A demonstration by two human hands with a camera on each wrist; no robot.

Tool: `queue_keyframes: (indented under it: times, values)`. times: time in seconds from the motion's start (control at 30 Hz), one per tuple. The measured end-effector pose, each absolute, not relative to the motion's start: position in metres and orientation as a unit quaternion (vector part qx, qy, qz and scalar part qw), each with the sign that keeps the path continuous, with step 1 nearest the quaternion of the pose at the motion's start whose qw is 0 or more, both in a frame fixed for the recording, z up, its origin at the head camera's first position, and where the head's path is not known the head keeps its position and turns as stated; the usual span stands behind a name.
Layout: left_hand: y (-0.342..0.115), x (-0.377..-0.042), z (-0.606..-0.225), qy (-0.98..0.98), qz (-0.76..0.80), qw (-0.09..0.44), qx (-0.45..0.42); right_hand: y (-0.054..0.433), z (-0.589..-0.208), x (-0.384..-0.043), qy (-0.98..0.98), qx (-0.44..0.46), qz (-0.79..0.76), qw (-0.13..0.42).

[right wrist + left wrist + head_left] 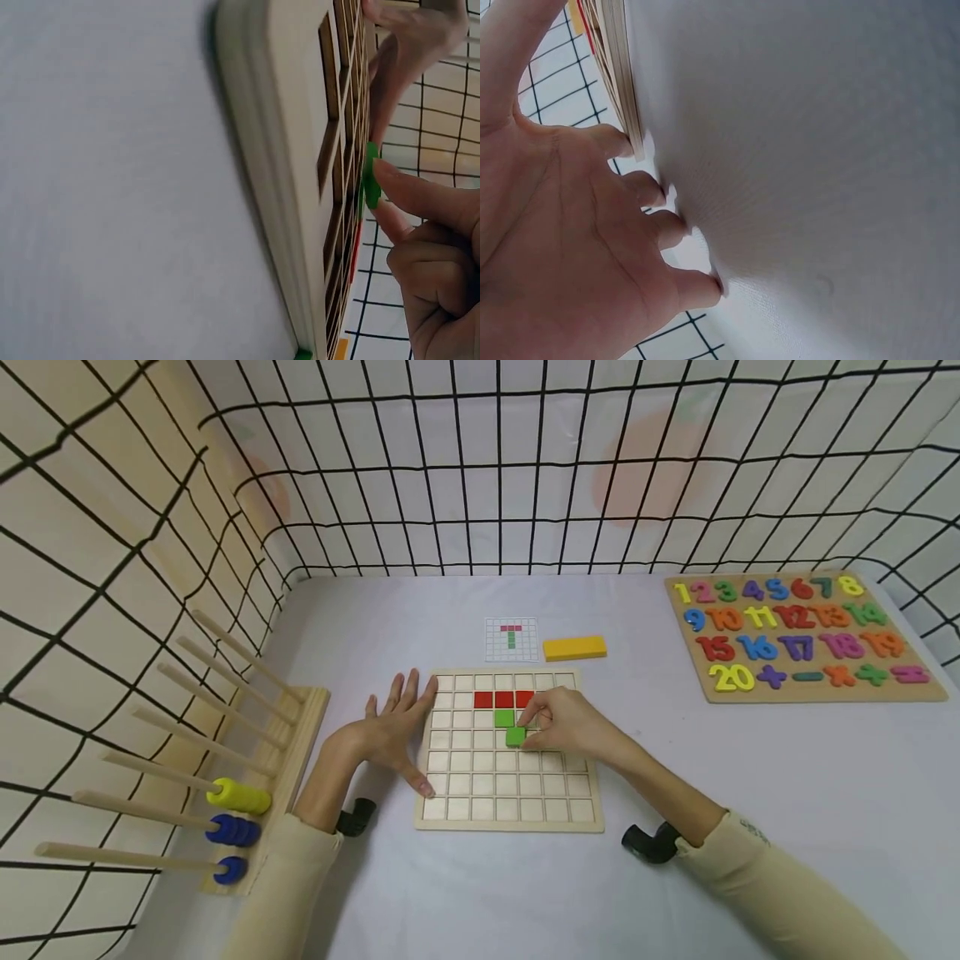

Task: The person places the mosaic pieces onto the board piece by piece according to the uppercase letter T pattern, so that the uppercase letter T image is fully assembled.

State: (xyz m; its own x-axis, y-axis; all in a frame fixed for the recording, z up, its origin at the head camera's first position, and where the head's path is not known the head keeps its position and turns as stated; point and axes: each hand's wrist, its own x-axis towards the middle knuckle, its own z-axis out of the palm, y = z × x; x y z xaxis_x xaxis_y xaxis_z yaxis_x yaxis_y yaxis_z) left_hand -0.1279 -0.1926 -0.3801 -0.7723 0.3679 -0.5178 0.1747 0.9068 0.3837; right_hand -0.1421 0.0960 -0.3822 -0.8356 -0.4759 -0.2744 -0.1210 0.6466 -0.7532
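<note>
A wooden grid board [457, 810] lies on the white table. Three red tiles [504, 700] form a row near its top, the right one partly behind my right hand [567, 722]. Below the middle red tile sits a green tile [504, 718]. Thumb and index finger of my right hand pinch a second green tile [515, 737] by its right side, just below the first; the right wrist view shows that pinched green tile [372, 176] tilted up at the grid. My left hand [395, 732] is spread along the board's left edge, thumb near the lower corner, other fingertips on the table.
Above the board lie a pattern card [512, 639] with a red and green T and a yellow block [574, 648]. A number board [817, 643] lies at the right. On the left stands a pegged rack [300, 735] with yellow and blue beads. Black wire mesh [480, 468] encloses the table.
</note>
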Motion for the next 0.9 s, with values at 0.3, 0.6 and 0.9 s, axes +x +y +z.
queue_keyframes:
  times: [0.3, 0.6, 0.9]
  values:
    - [-0.191, -0.129, -0.380, 0.929, 0.154, 0.306, 0.143, 0.081, -0.382, -0.139, 0.892, -0.183, -0.354, 0.216]
    - [-0.191, -0.130, -0.381, 0.928, 0.147, 0.308, 0.147, 0.077, -0.382, -0.137, 0.902, -0.188, -0.338, 0.191]
    - [-0.193, -0.129, -0.381, 0.927, 0.155, 0.305, 0.153, 0.083, -0.382, -0.142, 0.897, -0.185, -0.347, 0.203]
